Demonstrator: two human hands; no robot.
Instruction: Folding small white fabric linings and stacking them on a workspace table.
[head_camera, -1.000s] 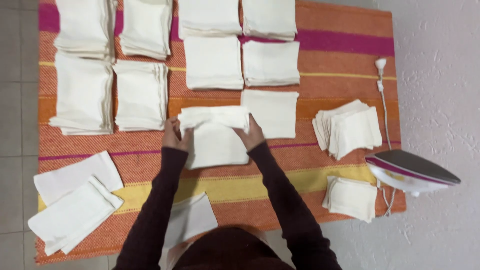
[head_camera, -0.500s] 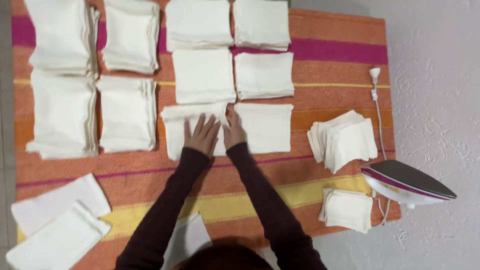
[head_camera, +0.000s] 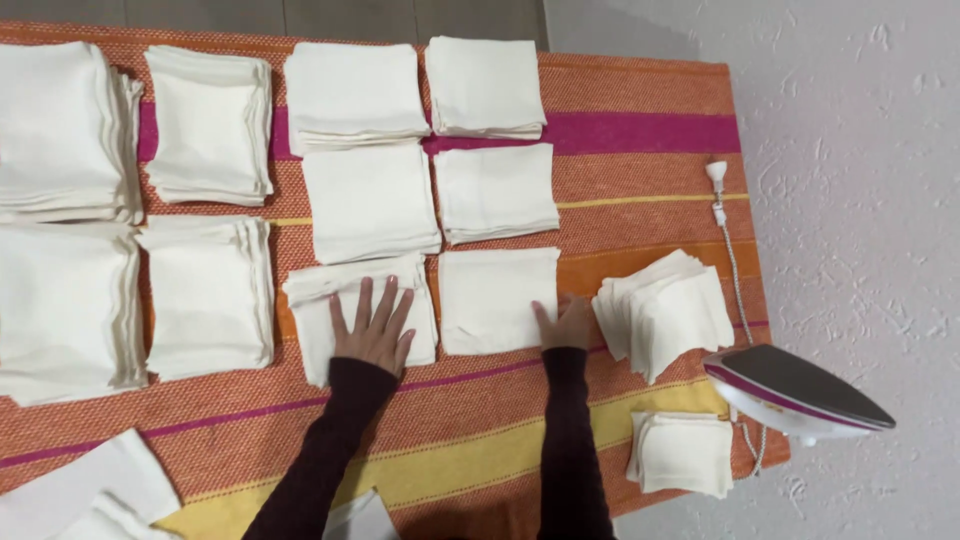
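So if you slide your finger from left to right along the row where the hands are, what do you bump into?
Big cloth stack → smaller cloth stack → folded cloth under the left hand → flat folded cloth → right hand at its corner → fanned cloth pile → iron, slightly nearer.

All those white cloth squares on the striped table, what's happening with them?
A person in dark sleeves is working at a table covered with an orange striped cloth. The left hand lies flat, fingers spread, on a folded white cloth stack. The right hand rests at the lower right corner of the neighbouring folded cloth. More neat piles fill the rows above and to the left. A looser fanned pile and an iron sit at the right edge.
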